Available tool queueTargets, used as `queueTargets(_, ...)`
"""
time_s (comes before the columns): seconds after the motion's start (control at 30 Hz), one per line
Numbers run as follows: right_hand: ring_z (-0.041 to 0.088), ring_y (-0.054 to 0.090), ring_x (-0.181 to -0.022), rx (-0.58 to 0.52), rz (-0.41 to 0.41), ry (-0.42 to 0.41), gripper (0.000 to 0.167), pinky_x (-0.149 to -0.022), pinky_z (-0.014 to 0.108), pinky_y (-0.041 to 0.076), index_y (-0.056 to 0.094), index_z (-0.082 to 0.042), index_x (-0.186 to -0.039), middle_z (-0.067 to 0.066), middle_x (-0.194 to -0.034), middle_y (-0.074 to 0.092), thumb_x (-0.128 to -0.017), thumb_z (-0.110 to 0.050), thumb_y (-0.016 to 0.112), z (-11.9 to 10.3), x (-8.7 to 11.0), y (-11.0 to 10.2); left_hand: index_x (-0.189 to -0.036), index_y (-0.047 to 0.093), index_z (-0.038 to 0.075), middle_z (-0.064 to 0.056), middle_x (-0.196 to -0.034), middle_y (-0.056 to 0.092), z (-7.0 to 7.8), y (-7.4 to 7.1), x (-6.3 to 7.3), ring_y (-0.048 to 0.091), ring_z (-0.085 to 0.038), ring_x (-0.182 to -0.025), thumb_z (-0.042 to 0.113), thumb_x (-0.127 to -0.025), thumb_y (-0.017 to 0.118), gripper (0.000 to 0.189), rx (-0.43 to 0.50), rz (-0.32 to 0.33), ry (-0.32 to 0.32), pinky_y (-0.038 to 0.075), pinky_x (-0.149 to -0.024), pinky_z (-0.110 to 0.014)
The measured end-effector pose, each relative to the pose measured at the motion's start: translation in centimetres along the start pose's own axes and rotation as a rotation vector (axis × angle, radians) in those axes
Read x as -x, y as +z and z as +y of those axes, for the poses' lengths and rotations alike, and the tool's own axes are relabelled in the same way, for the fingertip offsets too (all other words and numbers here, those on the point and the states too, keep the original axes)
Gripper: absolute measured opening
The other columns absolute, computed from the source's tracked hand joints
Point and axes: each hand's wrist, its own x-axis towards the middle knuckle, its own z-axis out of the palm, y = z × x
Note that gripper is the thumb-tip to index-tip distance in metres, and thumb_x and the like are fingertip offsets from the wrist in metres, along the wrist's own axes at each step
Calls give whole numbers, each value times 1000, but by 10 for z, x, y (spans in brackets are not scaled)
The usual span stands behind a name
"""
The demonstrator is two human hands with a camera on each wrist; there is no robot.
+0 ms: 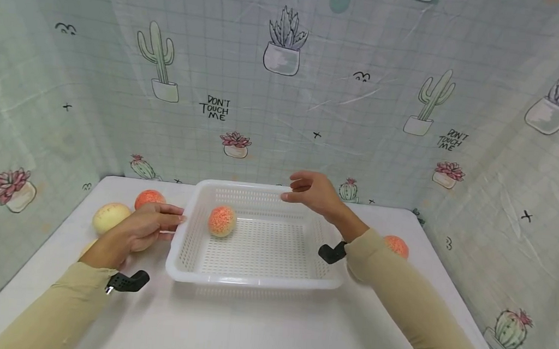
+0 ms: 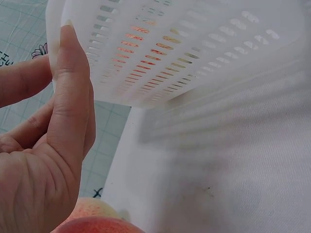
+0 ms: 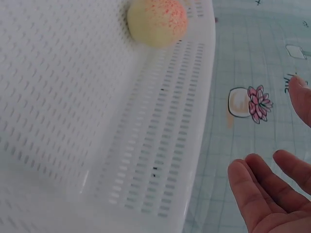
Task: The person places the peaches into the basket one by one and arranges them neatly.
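Observation:
A white perforated plastic basket (image 1: pixel 251 281) stands on the table with one round yellow peach (image 1: pixel 222 221), speckled orange, inside near its left wall. At the basket's left rim is my left hand (image 1: pixel 149 224), its extended fingers touching the rim from outside. The left wrist view shows the thumb (image 2: pixel 70 82) lying flat along the outer lip, with other fingertips hidden behind it. Over the far right part of the rim hovers my right hand (image 1: pixel 314 193), fingers loosely bent and nothing between them. In the right wrist view those fingers (image 3: pixel 248 189) stand apart from the basket wall.
Left of the basket lie several more peaches, including a yellow one (image 1: pixel 111 217) and an orange one (image 1: pixel 149 197), some partly behind my left hand. Another orange peach (image 1: pixel 396 245) sits at the right beyond my sleeve. A patterned curtain (image 1: pixel 274 119) encloses the white table (image 1: pixel 247 331).

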Motion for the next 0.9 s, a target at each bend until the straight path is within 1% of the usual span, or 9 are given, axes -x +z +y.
queueTargets(0.17, 33, 61, -131, -23, 33, 48, 64, -112, 52, 51, 57, -10, -146, 18, -143, 63, -90, -27, 83, 18, 19, -23, -142, 53, -3, 5, -106, 73, 0, 1, 1, 75, -14, -97, 15, -98, 74, 53, 22, -1, -11, 65, -88, -36)
queueTargets(0.27, 33, 61, -132, -15, 55, 70, 66, -113, 53, 51, 55, -10, -147, 20, -145, 61, -90, -29, 83, 29, 31, -36, -144, 52, -5, 4, -106, 74, 1, 1, 2, 75, -14, -96, 15, -98, 74, 55, 29, -10, -6, 65, -88, -36)
queueTargets(0.43, 34, 61, -132, 2, 89, 100, 68, -113, 53, 52, 53, -9, -149, 20, -143, 62, -92, -32, 81, 46, 51, -52, -146, 50, -5, 5, -107, 73, 2, 1, 1, 75, -14, -96, 17, -97, 75, 59, 19, -9, -6, 66, -88, -36)
queueTargets(0.6, 35, 59, -135, 31, 151, 169, 71, -113, 52, 52, 50, -10, -152, 18, -146, 61, -93, -36, 80, 64, 72, -60, -147, 49, -5, 4, -107, 73, 2, 2, 0, 75, -15, -96, 17, -98, 74, 59, 15, -5, -11, 65, -88, -36)
queueTargets(0.73, 38, 57, -138, 69, 195, 186, 70, -113, 53, 52, 50, -9, -151, 20, -147, 60, -94, -36, 79, 81, 91, -62, -145, 50, -6, 4, -106, 73, 1, 2, 0, 75, -14, -96, 16, -98, 74, 57, 15, -5, -7, 65, -88, -36)
queueTargets(0.9, 41, 54, -140, 75, 245, 218, 66, -115, 57, 49, 50, -4, -150, 24, -148, 58, -96, -32, 76, 101, 111, -64, -144, 51, -5, 4, -106, 73, 1, 2, 1, 75, -14, -96, 16, -98, 73, 55, 10, -6, 1, 66, -88, -35)
